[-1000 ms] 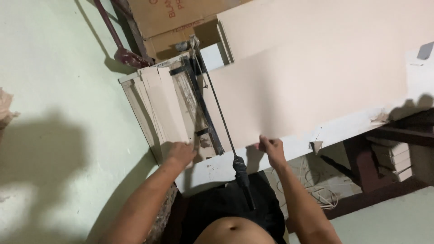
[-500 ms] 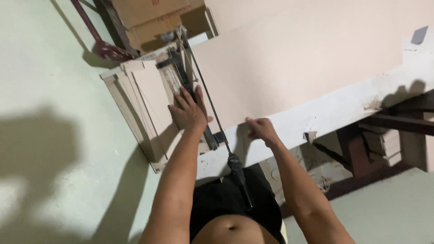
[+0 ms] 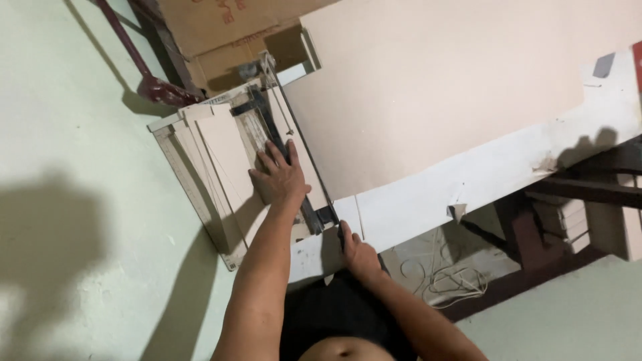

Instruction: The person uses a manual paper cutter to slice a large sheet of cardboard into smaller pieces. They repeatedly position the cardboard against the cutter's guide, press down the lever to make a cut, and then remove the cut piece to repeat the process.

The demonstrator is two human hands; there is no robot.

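Left hand (image 3: pixel 281 177) flat on paper cutter (image 3: pixel 267 144); right hand (image 3: pixel 356 251) fisted around blade handle (image 3: pixel 341 234).

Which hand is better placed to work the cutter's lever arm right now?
Probably the right hand: it is already at the lever handle, while the left hand lies flat on the paper cutter.

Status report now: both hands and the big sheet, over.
Left hand flat on cutter clamp bar. Right hand grips blade handle, lowered. Beige sheet under blade. Nothing in the way.
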